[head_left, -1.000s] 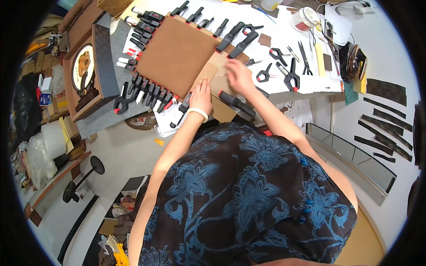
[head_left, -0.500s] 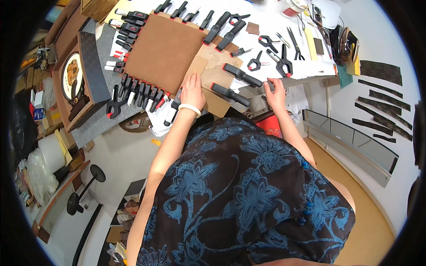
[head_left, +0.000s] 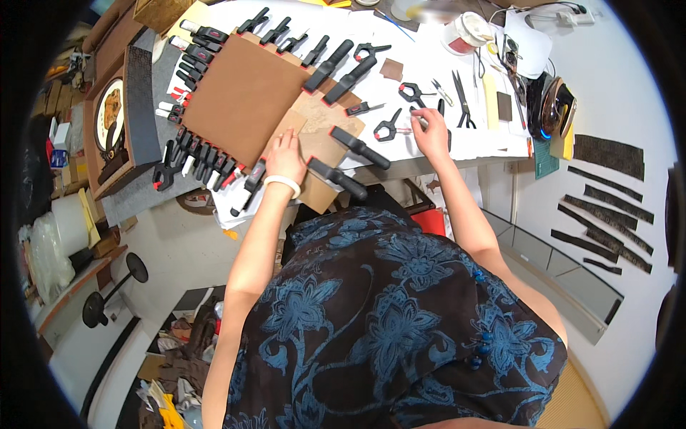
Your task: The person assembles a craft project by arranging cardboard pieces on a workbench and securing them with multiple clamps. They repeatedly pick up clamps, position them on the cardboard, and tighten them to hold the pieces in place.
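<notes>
My left hand (head_left: pixel 286 157), with a white bangle at the wrist, lies flat on the tan strip of board along the brown panel's (head_left: pixel 243 93) near-right edge. Black clamps with red pads grip the panel along several sides. One clamp with a white handle end (head_left: pixel 248 187) sticks out just beside my left wrist. On the right of the table, my right hand (head_left: pixel 431 134) is closed over a black spring clamp (head_left: pixel 441 107), which it mostly covers. Two bar-like black clamps (head_left: pixel 361 148) bite the board's near-right edge between my hands.
Loose spring clamps (head_left: pixel 388 126), scissors (head_left: pixel 463 100) and a white tub (head_left: pixel 466 33) are on the white paper at the right. A framed case (head_left: pixel 114 129) stands left of the panel. Dark strips (head_left: pixel 607 196) hang on the right wall.
My right hand has moved from the table's front edge up onto the spring clamp. My left hand stays on the board. The whole view has shifted slightly.
</notes>
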Motion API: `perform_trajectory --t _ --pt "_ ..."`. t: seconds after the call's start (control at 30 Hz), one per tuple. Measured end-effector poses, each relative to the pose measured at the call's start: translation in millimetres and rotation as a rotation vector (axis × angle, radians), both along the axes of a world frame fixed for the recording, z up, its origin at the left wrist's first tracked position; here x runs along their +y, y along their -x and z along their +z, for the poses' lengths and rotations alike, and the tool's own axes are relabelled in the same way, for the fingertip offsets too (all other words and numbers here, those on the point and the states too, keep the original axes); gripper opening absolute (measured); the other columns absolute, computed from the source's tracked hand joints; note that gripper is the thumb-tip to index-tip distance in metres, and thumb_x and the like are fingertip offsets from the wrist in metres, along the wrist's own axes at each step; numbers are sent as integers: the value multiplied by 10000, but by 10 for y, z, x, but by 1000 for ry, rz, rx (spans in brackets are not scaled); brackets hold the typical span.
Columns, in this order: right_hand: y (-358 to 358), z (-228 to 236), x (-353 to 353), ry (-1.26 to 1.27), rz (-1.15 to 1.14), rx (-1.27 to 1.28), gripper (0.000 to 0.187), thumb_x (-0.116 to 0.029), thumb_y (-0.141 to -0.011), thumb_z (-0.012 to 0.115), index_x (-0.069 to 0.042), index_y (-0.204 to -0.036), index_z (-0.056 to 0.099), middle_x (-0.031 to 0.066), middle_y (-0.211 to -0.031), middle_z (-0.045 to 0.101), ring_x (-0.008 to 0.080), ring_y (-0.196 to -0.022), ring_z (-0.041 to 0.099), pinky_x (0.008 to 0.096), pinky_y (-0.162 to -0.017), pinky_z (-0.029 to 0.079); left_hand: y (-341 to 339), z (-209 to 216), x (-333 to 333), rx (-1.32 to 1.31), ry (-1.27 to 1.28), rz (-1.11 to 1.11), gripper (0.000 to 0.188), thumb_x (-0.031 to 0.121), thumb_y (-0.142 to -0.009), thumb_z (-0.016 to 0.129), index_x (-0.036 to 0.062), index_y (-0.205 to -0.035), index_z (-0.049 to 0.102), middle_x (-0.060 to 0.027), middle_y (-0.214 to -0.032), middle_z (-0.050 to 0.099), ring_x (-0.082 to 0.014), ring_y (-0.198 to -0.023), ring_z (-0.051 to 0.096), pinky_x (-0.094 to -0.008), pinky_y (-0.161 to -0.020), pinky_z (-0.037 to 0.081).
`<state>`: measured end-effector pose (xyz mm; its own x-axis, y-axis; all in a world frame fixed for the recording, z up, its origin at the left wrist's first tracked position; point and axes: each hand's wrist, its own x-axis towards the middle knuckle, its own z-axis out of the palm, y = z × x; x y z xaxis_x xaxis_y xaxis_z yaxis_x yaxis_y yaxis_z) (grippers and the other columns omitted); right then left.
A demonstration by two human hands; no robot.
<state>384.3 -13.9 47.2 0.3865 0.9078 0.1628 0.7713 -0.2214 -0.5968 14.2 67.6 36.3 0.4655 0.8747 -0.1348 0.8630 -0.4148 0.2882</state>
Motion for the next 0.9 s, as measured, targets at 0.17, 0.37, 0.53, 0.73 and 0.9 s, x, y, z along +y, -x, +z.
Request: perform_trajectory --t 0.17,0.37,0.53,0.73,0.9 --pt "-752 -128 255 -11 33 -29 120 -119 -936 693 -45 -1002 761 144 -1019 719 339 -996 693 407 -894 539 -178 -53 -39 33 26 139 456 43 -901 560 -6 -1351 617 -100 -1536 531 -364 -1387 511 -450 -1114 491" --pt "-959 -200 380 44 66 148 131 -105 -935 685 -45 -1008 776 154 -963 720 307 -882 715 380 -804 558 -414 27 -117 0 139 307 697 49 -774 731 -21 -1438 530 -181 -1578 463 -377 -1472 409 -458 -1218 376" --pt "-402 -147 590 -3 355 320 129 -32 -931 688 -22 -1039 757 125 -961 701 220 -857 692 331 -780 574 -429 -424 -301 -168 -92 454 588 -11 -781 582 -58 -1368 582 -263 -1468 531 -425 -1410 465 -483 -1228 362" --pt "537 351 788 108 571 344 149 -98 -982 707 -13 -1095 755 51 -849 713 124 -720 638 260 -699 529 -482 313 -897 -490 -277 650 268 69 -883 629 -12 -1132 684 -228 -1331 616 -412 -1314 541 -493 -1120 438" --pt "1446 630 893 269 665 469 207 -176 -1048 665 10 -1109 733 4 -760 666 58 -701 581 235 -640 486 162 820 -1301 -694 -521 803 227 -14 -850 633 -4 -1072 681 -184 -1194 641 -391 -1136 605 -465 -1003 498"
